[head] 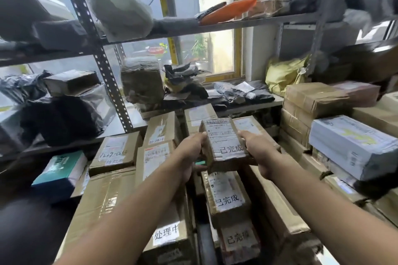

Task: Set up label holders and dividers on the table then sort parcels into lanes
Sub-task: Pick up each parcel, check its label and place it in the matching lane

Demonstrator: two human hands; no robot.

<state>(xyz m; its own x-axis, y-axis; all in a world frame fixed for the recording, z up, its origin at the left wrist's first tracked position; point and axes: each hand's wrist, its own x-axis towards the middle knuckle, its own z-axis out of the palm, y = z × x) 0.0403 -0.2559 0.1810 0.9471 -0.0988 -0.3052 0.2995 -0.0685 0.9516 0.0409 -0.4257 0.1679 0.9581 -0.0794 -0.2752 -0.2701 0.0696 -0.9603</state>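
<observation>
You are holding a small box between both hands, your left hand gripping its left edge and your right hand gripping its right edge. You are holding it above a near box in the middle row of parcels.

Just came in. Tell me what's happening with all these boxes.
A person grips a small brown cardboard parcel with a white shipping label between the left hand and right hand, holding it over the pile. Directly below it lies a row of brown tagged parcels carrying the same handwritten tag. Left of that row sits a large brown carton with a different tag. Metal shelves behind hold more packages.
</observation>
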